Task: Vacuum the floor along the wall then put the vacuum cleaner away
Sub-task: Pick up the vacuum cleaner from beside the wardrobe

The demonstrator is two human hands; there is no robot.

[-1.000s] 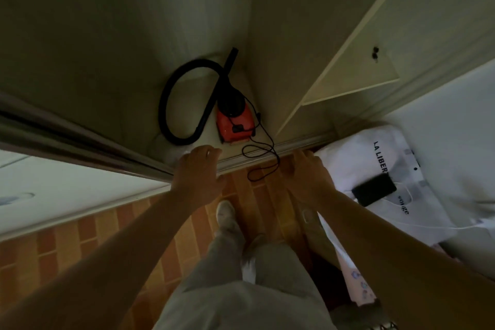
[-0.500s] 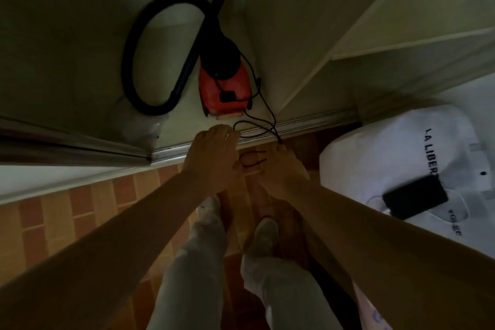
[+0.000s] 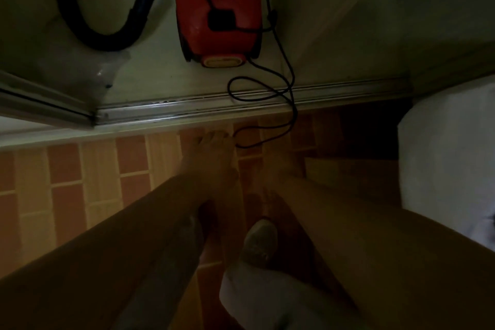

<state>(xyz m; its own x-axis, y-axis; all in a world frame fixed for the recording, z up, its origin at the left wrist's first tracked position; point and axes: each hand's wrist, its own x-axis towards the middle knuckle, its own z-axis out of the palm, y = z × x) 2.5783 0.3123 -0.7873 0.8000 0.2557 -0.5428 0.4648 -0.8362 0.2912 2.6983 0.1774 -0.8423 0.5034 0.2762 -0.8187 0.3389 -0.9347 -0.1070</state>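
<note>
**Sam:** Where is the vacuum cleaner?

**Mia:** The red vacuum cleaner [image 3: 218, 8] sits on the closet floor [image 3: 150, 72], just behind the metal door track [image 3: 187, 107]. Its black hose [image 3: 107, 40] curls in a big loop beside it.

**Sam:** And the cord?

**Mia:** The thin black cord [image 3: 290, 104] comes off the vacuum's side. It loops over the track and ends out on the tiled floor [image 3: 67, 182].

**Sam:** What are the hands doing?

**Mia:** The left hand [image 3: 211, 158] reaches down low over the tiles. Its fingertips [image 3: 214, 138] are right by the end of the cord. It is dark and blurry, so I can't tell if it pinches the cord or how wide its fingers are. The right hand [image 3: 281, 171] is near it and even darker. I can't tell if it is open or holding anything.

**Sam:** How will the vacuum feel to lift?

**Mia:** I think the body is hard and a bit heavy. The black part on top [image 3: 221, 19] looks like a handle, so grab it there. The hose is bendy and will flop about. The cord is floppy too and could snag on the track, so gather it up first.
</note>
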